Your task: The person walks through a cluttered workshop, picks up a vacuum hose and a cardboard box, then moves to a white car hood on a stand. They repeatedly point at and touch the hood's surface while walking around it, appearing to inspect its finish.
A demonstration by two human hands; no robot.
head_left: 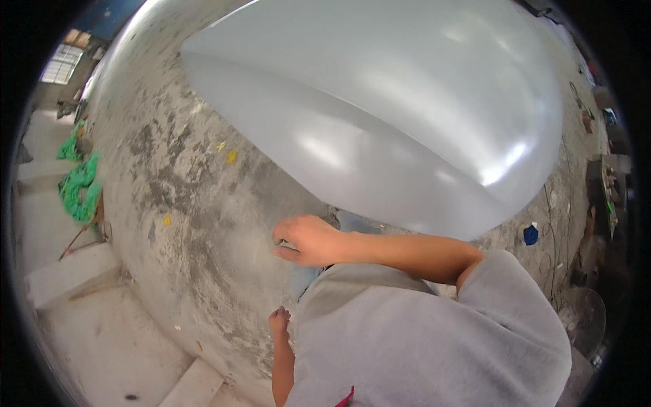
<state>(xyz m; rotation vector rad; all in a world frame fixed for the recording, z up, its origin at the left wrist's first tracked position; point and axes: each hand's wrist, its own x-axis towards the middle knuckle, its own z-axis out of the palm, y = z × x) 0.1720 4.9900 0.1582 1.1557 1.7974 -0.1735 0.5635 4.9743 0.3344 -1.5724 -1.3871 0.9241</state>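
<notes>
A large, glossy silver-grey panel, creased and curved like a car hood [352, 122], fills the upper middle and right of the head view. My right hand [308, 241] is in front of my body, just off the panel's near edge and not touching it. Its fingers are bent, with a gap between them and the thumb, and nothing shows in that gap. The fingertips look greyish. Lower down, my left hand [279, 319] hangs by my side with its fingers curled in, and I see nothing sticking out of it.
Stained concrete floor [183, 169] spreads to the left, with small yellow scraps [232, 157] on it. Green crumpled plastic [80, 186] lies by the left wall. On the right are a dark blue scrap [530, 235], cables on the floor and a round fan-like object [584, 319].
</notes>
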